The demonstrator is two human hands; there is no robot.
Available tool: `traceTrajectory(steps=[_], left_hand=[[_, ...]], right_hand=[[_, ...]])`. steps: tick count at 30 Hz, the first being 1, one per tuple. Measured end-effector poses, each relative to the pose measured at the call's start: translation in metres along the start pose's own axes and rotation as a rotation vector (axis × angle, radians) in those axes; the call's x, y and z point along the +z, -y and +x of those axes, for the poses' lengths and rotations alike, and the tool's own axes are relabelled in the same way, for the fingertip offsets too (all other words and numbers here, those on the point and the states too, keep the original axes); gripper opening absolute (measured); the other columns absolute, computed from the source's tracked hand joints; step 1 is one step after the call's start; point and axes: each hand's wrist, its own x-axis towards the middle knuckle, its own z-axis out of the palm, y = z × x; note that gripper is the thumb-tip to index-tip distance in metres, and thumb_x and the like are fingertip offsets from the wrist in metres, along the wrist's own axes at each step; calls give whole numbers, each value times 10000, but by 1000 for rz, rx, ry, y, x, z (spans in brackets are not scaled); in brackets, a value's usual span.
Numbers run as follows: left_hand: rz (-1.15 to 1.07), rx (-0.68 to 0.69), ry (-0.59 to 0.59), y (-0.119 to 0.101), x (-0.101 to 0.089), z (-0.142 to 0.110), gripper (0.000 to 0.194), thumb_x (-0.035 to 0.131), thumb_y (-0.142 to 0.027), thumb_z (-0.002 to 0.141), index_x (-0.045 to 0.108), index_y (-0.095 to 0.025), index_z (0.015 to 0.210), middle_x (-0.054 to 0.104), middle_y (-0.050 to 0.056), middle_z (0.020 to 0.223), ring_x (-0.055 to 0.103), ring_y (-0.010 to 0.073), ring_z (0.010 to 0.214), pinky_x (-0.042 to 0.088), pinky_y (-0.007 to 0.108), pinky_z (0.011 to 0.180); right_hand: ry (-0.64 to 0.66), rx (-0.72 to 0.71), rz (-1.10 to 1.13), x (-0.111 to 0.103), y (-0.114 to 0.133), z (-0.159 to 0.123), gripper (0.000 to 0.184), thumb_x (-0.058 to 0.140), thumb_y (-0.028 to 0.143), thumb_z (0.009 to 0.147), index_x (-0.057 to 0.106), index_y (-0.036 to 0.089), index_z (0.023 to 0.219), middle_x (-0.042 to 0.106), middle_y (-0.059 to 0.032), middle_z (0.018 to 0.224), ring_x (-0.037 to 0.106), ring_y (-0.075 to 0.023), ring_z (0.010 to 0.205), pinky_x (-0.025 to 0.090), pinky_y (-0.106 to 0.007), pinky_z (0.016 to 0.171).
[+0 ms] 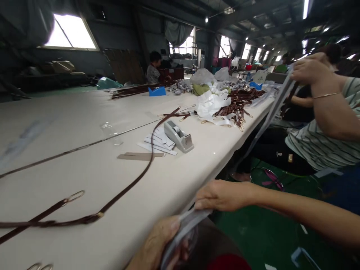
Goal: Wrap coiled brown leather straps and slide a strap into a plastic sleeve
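Observation:
At the table's near edge, my left hand [161, 238] is closed round a whitish, see-through plastic strip [187, 224]. A little further right, my right hand [221, 195] pinches the same strip, so a short length stretches between the hands. Motion smears the lower part of the strip, and I cannot tell whether anything is wrapped inside it. Left of my hands, a long dark brown strap [132, 184] with a metal clasp lies curved across the white table [92, 176]. It crosses another brown strap [46, 212] that ends in an oval metal ring.
A grey tape dispenser [180, 137] stands beside fanned white paper strips [159, 140]. Further back are white wrapping [212, 105] and a heap of brown straps [236, 103]. On the right, a co-worker's raised hand [308, 71] holds a similar strip. A person [154, 69] sits across the table.

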Motion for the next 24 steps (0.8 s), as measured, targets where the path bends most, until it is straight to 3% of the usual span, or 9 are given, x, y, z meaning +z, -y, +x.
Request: traceTrajectory(steps=[2,5,8,10,14,18,21,24], left_hand=[[-321,19,-55,2,3,3,694,367,-704,907,643,-147,597,465,17,334,304,100,245,284,213,323],[-759,157,-72,1,12,9,686,515,-637,876,492,-166,378,198,-49,244,244,70,226,331,192,361],[-1056,287,-90,-7,19,14,569,556,-475,912,550,-151,444,92,-104,283,152,54,252,405,168,421],[-1190,357,-84,-11,20,16,466,567,-410,922,629,-133,553,90,-120,307,82,52,283,394,149,411],[-1295,445,-31,-14,18,18,380,575,-355,935,673,-121,653,120,-130,323,47,44,305,373,131,401],[-1348,490,-50,-9,18,23,367,585,-344,935,676,-99,677,153,-131,335,87,36,295,338,121,380],[-1284,436,-159,-3,16,27,401,557,-388,931,666,-112,662,231,-97,330,284,65,311,412,148,449],[-1061,345,-244,-2,3,25,505,533,-493,908,623,-134,563,459,-2,398,533,152,493,509,229,601]], right_hand=[[-104,90,281,10,0,9,333,445,366,993,484,182,719,390,69,620,373,-71,545,305,-177,511],[-260,161,620,40,3,24,358,433,522,975,474,201,823,362,80,601,326,-69,478,250,-184,421],[-360,160,773,73,8,37,474,343,624,969,480,195,824,378,75,558,308,-73,426,247,-208,387],[-431,123,744,89,12,41,546,283,631,979,505,173,780,425,42,597,391,-88,506,341,-216,463],[-478,27,589,102,15,43,554,305,644,968,546,156,862,552,-15,770,525,-151,765,446,-272,725],[-461,77,453,103,9,48,526,476,656,899,553,146,1005,608,-32,840,537,-166,757,438,-288,716],[-483,105,390,103,2,55,413,420,548,960,553,158,941,605,-26,843,539,-161,778,428,-283,731],[-449,78,284,98,-4,63,330,339,424,1001,530,180,888,622,-16,825,566,-152,770,422,-272,732]])
